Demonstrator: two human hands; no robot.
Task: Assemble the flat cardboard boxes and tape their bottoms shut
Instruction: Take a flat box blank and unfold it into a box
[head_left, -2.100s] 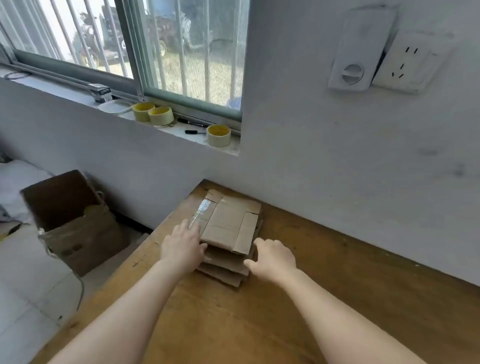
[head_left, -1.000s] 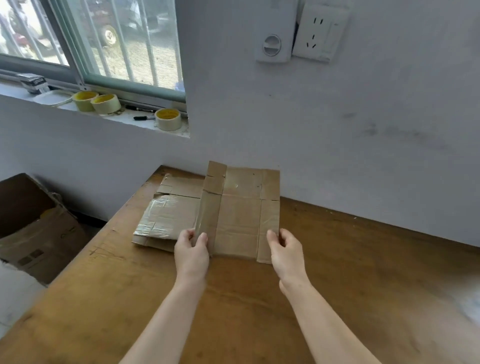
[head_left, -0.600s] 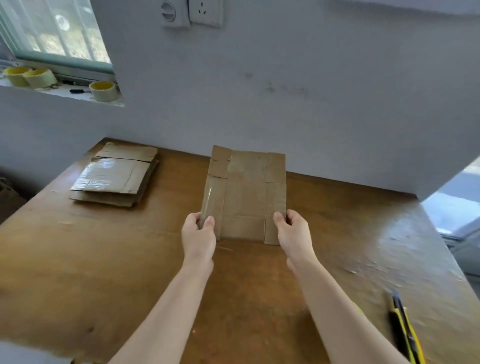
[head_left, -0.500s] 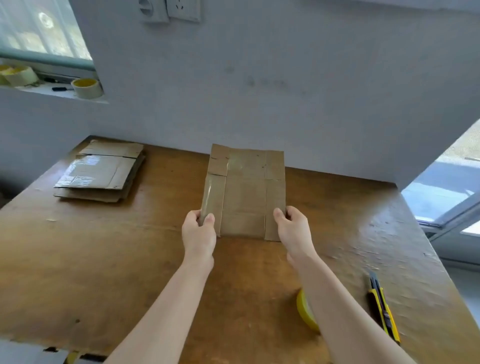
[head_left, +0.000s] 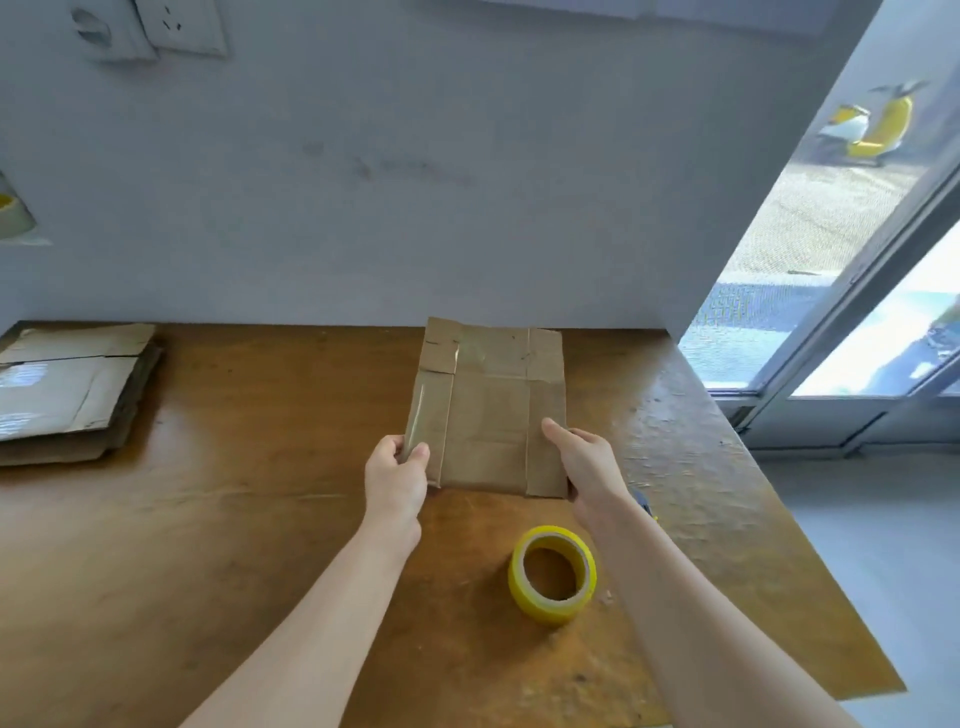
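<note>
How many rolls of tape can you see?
2: a yellow roll on the table; a second roll cut off at the left edge. Others may be hidden.

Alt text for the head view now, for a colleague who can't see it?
The left hand and right hand hold a flat cardboard box by its near corners over a wooden table. A yellow tape roll sits nearer the person; a stack of flat boxes sits far left.
</note>
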